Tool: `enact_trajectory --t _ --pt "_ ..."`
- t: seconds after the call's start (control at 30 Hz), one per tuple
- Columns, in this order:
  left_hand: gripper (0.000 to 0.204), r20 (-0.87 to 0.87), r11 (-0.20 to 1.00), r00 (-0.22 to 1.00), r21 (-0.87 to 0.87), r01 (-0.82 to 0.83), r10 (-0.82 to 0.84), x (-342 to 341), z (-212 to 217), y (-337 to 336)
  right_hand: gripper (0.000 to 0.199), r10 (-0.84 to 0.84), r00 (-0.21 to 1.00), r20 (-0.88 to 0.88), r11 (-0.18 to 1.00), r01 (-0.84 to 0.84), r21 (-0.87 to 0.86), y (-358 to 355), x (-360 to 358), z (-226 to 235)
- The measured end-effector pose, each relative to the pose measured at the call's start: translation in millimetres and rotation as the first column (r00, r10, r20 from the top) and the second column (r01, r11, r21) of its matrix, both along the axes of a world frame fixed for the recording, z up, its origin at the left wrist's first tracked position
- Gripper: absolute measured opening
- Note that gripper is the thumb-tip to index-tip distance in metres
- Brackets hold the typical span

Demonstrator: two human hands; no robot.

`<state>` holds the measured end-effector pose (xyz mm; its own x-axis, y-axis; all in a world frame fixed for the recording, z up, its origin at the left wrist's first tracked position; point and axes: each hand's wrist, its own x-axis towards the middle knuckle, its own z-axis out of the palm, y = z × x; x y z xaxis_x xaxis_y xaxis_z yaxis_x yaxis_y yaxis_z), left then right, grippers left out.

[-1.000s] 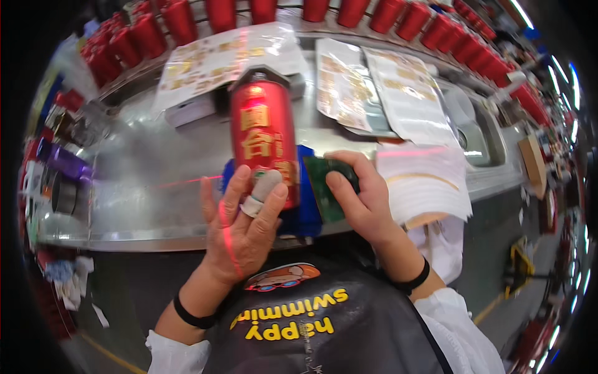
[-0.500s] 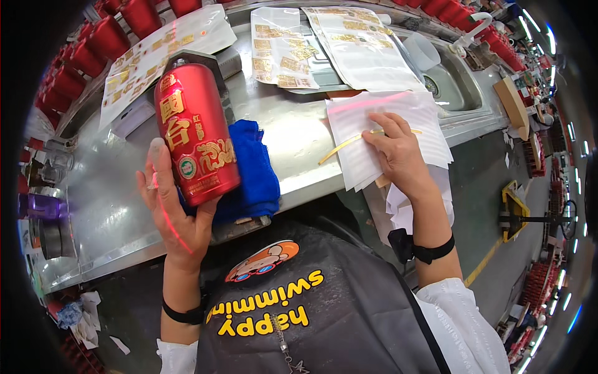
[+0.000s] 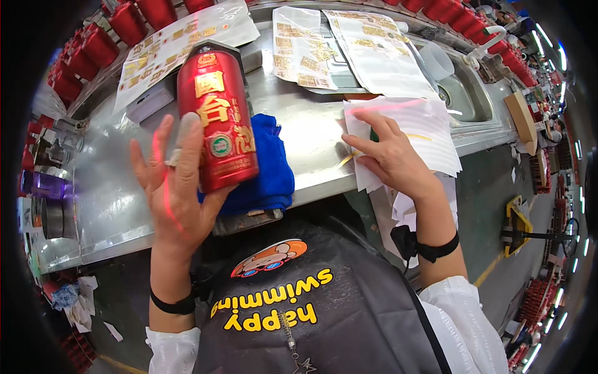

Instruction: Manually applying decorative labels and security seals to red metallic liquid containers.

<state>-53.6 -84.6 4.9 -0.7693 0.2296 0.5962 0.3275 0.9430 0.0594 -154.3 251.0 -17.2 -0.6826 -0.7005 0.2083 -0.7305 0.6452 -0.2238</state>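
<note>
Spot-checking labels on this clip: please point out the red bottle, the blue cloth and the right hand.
Red bottle [image 3: 217, 121]: head view, middle of its front.
Blue cloth [image 3: 269, 167]: head view, folds right of the bottle.
Right hand [image 3: 396, 154]: head view, back of the hand.

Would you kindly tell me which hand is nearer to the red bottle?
Left. The left hand is right at the red bottle's lower left side; the right hand is well to its right, over the white sheets.
</note>
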Motion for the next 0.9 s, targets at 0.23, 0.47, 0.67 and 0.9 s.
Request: enact_trajectory --t 0.23,0.47,0.67,0.9 --pt "0.078 0.035 0.997 0.999 0.080 0.006 -0.009 3 -12 1 0.054 -0.256 0.955 -0.150 0.966 0.259 0.001 -5 -32 -6" --pt "0.080 0.027 0.979 0.999 0.200 0.030 -0.036 2 -16 2 0.028 -0.239 0.936 -0.260 0.971 0.225 -0.082 10 -61 -16" --pt "0.085 0.030 0.947 0.999 0.320 0.003 -0.013 3 -35 -5 0.018 -0.252 0.955 -0.157 0.968 0.247 -0.051 6 -63 -6" --pt "0.085 0.014 0.992 0.998 0.104 -0.067 0.066 8 -10 -9 0.008 -0.259 0.934 -0.247 0.928 0.170 -0.331 -7 -66 -15"
